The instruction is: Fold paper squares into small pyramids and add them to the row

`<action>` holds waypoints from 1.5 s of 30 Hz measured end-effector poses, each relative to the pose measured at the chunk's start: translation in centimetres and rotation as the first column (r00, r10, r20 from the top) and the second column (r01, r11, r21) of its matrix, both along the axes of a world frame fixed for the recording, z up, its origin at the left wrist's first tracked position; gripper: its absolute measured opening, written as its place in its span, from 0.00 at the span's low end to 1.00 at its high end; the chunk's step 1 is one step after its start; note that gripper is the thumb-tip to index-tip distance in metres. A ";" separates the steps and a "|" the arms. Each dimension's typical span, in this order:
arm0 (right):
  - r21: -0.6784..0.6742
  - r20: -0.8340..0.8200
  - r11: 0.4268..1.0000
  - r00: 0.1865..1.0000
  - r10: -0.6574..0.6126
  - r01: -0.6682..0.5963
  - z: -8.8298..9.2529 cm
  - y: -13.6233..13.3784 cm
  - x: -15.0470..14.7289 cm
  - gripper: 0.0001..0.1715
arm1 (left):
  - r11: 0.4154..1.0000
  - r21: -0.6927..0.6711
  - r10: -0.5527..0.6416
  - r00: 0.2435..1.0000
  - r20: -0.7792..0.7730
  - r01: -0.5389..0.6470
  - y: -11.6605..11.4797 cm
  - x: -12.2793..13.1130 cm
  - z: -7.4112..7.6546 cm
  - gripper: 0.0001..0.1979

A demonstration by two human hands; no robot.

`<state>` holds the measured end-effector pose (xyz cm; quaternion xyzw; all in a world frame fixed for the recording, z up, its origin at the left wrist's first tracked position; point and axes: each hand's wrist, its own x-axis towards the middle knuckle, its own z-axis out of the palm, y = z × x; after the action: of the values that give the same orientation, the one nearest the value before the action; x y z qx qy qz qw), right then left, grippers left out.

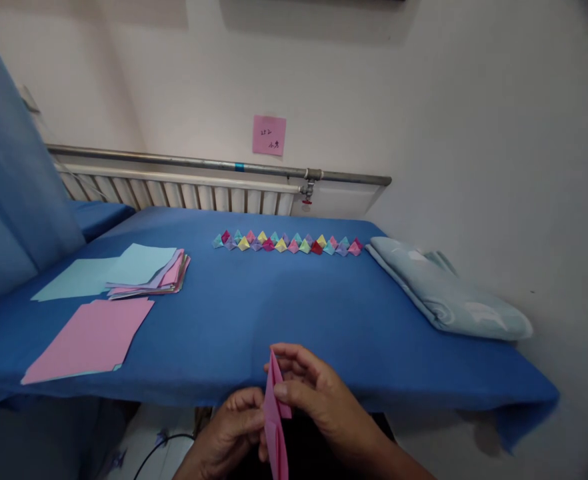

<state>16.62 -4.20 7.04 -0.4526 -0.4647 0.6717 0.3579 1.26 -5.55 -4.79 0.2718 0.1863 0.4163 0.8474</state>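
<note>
A pink sheet of paper [273,417], folded in layers, is held upright between both hands at the front edge of the blue-covered surface. My left hand [237,420] pinches its left side, with the fingertips partly hidden behind the paper. On the other side, my right hand [319,400] grips it with the thumb on the near face and the fingers behind the upper end. Beyond the hands, small folded paper pieces [281,246] in many colours lie in two staggered rows.
Stacks of blue and mixed paper [141,265] and pink sheets [91,339] lie at the left of the blue cover [214,327]. A folded pale blanket [449,293] lies at right. Behind are a radiator [189,195], a pipe, and a pink note [269,135] on the wall.
</note>
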 end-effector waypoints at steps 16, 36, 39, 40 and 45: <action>0.082 0.041 0.995 0.997 -0.060 0.057 -0.7 0.3 0.3 0.29 | 1.000 -0.004 0.018 0.993 -0.120 -0.019 0.0 -0.4 0.3 0.14; 0.086 0.137 0.996 0.990 -0.006 -0.006 -1.8 0.4 1.5 0.21 | 0.986 0.166 0.083 0.868 -0.490 -0.001 0.6 -0.9 3.2 0.13; 0.098 0.174 0.995 0.985 0.002 -0.019 -1.8 1.0 1.4 0.13 | 0.984 0.179 0.078 0.847 -0.526 0.021 1.1 -0.7 4.2 0.14; 0.080 0.175 0.996 0.984 0.013 -0.028 -1.7 1.3 1.3 0.11 | 0.983 0.181 0.075 0.842 -0.535 0.028 1.4 -0.7 4.5 0.14; 0.038 0.188 0.999 0.982 -0.003 -0.004 -1.4 2.5 1.1 0.08 | 0.974 0.214 0.058 0.823 -0.566 0.079 2.9 -1.5 5.8 0.15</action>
<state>17.72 -1.75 5.65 -0.5069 -0.5093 0.6170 0.3209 -0.22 -2.70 1.02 0.4797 0.3797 0.3301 0.7188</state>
